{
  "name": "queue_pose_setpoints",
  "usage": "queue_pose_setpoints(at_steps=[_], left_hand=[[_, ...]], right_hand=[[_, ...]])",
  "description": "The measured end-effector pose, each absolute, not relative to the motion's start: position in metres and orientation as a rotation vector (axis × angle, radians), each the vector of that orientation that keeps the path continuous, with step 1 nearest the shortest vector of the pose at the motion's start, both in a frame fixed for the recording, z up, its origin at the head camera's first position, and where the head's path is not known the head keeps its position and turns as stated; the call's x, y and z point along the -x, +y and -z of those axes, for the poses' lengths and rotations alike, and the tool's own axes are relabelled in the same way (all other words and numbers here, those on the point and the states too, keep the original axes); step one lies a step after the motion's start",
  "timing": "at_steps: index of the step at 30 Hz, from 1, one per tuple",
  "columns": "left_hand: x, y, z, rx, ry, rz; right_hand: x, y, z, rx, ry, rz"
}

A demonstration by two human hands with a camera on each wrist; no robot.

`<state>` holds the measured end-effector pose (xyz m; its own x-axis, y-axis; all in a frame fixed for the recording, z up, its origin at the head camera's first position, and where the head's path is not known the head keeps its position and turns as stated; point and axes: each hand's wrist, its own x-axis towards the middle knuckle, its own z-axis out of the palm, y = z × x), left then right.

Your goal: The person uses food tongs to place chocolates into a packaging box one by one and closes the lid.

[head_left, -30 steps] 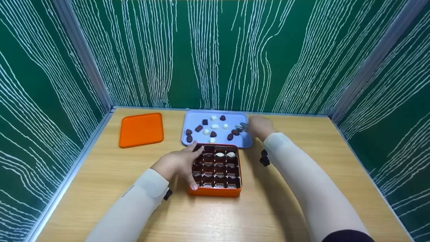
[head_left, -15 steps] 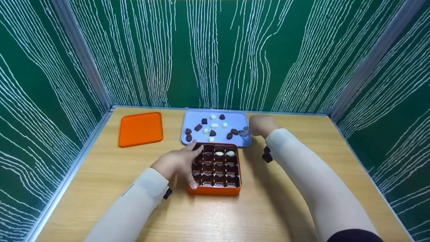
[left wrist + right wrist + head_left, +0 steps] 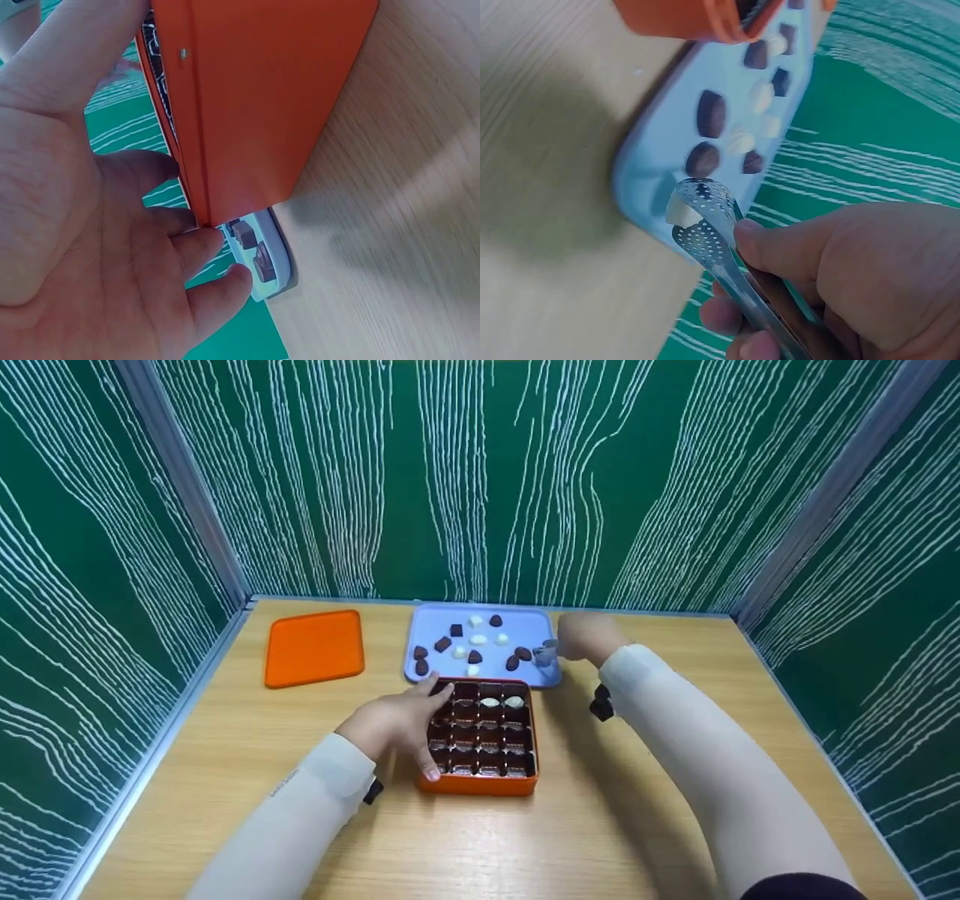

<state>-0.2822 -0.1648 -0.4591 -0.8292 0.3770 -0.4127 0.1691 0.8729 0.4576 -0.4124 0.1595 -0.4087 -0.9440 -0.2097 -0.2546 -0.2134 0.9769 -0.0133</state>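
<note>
My right hand (image 3: 885, 270) holds metal tongs (image 3: 739, 289) with perforated ends. Between those ends is a white chocolate (image 3: 681, 212), over the right end of the pale blue tray (image 3: 641, 161). Brown chocolates (image 3: 703, 159) and white chocolates lie scattered on that tray. Nearer the person stands an orange box (image 3: 480, 786) with a dark brown divided insert (image 3: 491, 739); two whitish pieces (image 3: 514, 702) sit in separate compartments toward its far right. My left hand (image 3: 401, 727) spreads along the box's left side, thumb at the near corner and fingertips at the far rim.
An orange lid (image 3: 315, 649) lies flat on the wooden table (image 3: 585, 840) to the left of the tray. Green panels (image 3: 517, 480) with white lines enclose the table at the back and both sides.
The right hand and the tongs have moved slightly to the right and nearer the person, away from the brown chocolates. The left hand stays on the box.
</note>
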Motion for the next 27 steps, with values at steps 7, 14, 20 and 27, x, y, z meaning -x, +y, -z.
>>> queue_pose_setpoints(at_steps=[7,14,20,27], left_hand=[[0.281,-0.164,0.458,-0.379,2.533,-0.593],[0.279,-0.165,0.456,-0.368,2.573,-0.526],[0.279,-0.167,0.457,-0.38,2.577,-0.478],[0.281,-0.174,0.457,-0.414,2.554,-0.501]], right_hand=[[0.386,0.139,0.378,0.424,2.901,-0.087],[0.355,0.106,0.368,0.759,2.878,-0.189],[0.341,0.08,0.374,0.89,2.829,-0.263],[0.34,0.057,0.382,0.873,2.793,-0.418]])
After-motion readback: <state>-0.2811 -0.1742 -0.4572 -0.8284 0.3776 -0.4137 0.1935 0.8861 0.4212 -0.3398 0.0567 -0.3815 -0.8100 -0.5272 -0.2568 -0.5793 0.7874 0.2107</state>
